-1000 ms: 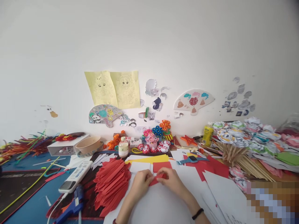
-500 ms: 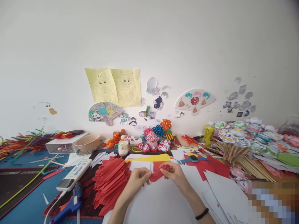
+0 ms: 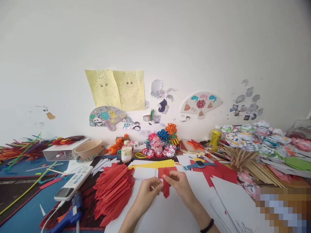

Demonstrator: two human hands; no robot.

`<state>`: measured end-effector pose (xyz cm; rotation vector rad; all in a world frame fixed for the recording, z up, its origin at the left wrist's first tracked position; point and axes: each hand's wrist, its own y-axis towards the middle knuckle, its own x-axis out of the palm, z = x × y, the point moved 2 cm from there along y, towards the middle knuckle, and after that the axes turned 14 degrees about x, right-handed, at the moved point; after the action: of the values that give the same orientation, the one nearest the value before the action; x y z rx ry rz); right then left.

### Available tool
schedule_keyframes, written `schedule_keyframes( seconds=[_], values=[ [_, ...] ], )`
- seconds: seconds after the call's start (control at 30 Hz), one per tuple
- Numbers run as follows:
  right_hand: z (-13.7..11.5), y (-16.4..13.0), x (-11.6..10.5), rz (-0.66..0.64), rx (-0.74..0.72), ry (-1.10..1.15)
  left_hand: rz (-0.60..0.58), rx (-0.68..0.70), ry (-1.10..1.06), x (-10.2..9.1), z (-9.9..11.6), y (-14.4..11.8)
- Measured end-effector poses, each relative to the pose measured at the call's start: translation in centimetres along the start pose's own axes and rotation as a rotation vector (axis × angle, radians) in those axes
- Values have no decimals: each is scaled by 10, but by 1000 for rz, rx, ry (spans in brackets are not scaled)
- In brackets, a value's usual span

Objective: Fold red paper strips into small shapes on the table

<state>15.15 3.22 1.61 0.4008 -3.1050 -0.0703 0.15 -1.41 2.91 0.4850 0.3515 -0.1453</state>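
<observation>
A narrow folded strip of red paper (image 3: 166,189) stands lengthwise between my hands, its pointed end toward me. My left hand (image 3: 151,191) pinches its left edge with thumb and fingers. From the other side my right hand (image 3: 177,183) grips it, thumb on the front. Beneath both hands lies a large white sheet (image 3: 160,213). Just beyond them is a flat red paper piece (image 3: 170,169) beside a small white paper (image 3: 144,173). To the left a heap of folded red paper pieces (image 3: 114,191) is piled up.
A blue glue gun (image 3: 69,216) and a white corded device (image 3: 73,184) lie left of the heap. A small bottle (image 3: 126,152) stands behind it. A blue watch (image 3: 200,164) rests on red paper at right. Wooden sticks (image 3: 259,171) and crumpled paper flowers (image 3: 252,139) crowd the far right.
The red paper has turned from a slanted, wider shape to a narrow upright strip with its point toward me. Both hands have shifted their hold on it. The view has moved slightly.
</observation>
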Motion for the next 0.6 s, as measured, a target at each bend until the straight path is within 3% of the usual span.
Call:
schedule_keyframes(
  seconds=[0.17,0.43,0.6],
  values=[
    [4,-2,6,-56,-10,-96,229,74,105,-3,6,0],
    [-2,-9,9,-101,-26,-196,291,113,97,-6,5,-1],
    [-4,-9,8,-220,34,-119,312,138,115,-6,7,-2]
  ],
)
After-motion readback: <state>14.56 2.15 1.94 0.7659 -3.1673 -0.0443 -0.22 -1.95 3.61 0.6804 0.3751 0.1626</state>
